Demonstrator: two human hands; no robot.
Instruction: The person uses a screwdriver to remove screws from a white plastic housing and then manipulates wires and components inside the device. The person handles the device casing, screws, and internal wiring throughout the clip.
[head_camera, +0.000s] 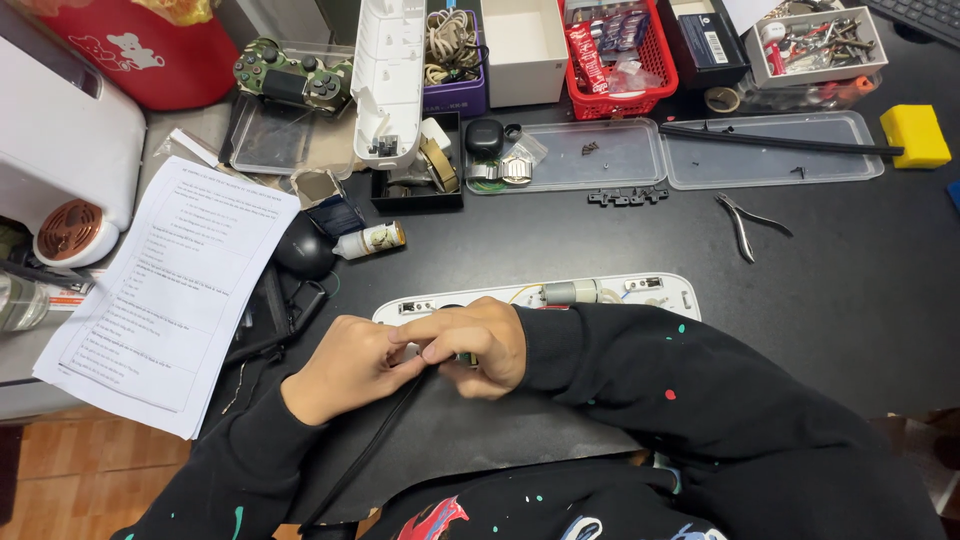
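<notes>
A long white device shell (640, 290) lies open on the black table (850, 300), with wires and a small grey cylinder showing inside it. My hands meet over its left end. My left hand (350, 367) is closed, fingertips pinched against the top of a thin black cable (370, 450) that runs down toward my lap. Fingers curled, my right hand (482, 345) pinches a small greenish part (465, 358) right where the left fingertips are. Most of that part is hidden by the fingers.
Pliers (748, 225) lie at the right. Printed sheets (170, 290), a black mouse (303, 250) and a small bottle (370, 238) sit at the left. Two clear trays (610, 150), a yellow block (915, 135), a red basket (640, 100), a game controller (290, 78) and another white shell half (390, 80) line the back.
</notes>
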